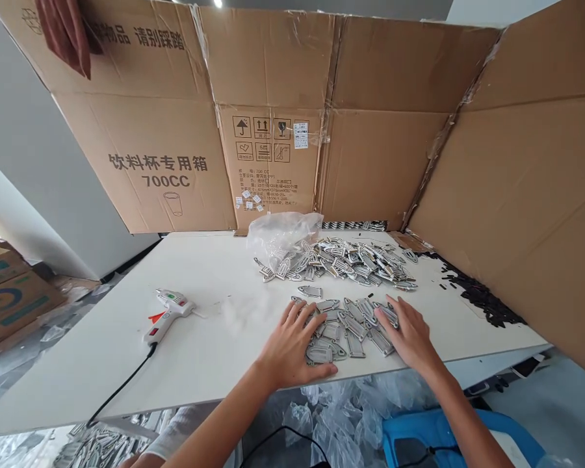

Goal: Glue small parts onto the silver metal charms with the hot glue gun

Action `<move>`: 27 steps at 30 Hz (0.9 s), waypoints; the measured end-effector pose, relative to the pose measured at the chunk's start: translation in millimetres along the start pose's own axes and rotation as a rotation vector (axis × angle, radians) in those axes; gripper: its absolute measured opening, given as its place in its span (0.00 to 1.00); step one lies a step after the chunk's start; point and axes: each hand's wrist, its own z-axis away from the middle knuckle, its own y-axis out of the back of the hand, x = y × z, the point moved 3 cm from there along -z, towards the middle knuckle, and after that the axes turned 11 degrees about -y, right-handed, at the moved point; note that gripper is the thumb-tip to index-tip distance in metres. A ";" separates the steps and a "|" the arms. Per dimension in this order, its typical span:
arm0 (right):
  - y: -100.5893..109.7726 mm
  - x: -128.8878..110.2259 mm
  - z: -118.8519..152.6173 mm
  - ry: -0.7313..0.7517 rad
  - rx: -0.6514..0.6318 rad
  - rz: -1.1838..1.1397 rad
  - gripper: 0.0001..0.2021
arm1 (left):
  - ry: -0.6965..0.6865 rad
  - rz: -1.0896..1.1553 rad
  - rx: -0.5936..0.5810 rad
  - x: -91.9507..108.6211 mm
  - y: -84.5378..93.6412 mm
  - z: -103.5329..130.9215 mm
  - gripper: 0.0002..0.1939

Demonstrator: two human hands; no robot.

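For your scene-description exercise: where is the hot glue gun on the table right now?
In the head view, the hot glue gun lies on the white table, to the left of the left hand and the metal pieces, its black cord trailing toward the near edge.

Small heap of flat grey metal clips (351,325), lying scattered, near front table edge, touched by both hands

You have bright, even light, with one ceiling lamp (218,3) glaring at the top edge. The white table (102,351) reflects softly without harsh glare. Your hands (292,348) cast only faint shadows. Wide-angle distortion bends the cardboard walls (517,169) outward near the edges, and the corners look slightly soft.
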 end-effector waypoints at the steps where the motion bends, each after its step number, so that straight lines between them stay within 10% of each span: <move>1: -3.5 0.5 3.1 -0.006 -0.049 0.001 0.38 | -0.003 0.003 -0.002 -0.5 -0.6 -0.2 0.54; 10: -26.2 -29.5 33.2 0.014 -0.055 0.062 0.41 | 0.079 0.035 -0.019 -3.1 1.4 17.2 0.53; 18: -16.7 -38.5 41.4 0.000 0.026 0.001 0.39 | 0.332 -0.196 0.122 -41.9 44.2 74.9 0.33; 22: -3.8 -73.6 51.7 0.116 0.143 -0.110 0.32 | 0.501 -0.286 0.153 -66.2 39.5 104.5 0.36; 27: -13.6 -139.3 70.6 0.458 -0.107 -0.114 0.27 | 0.485 -0.262 0.148 -85.4 21.3 97.3 0.43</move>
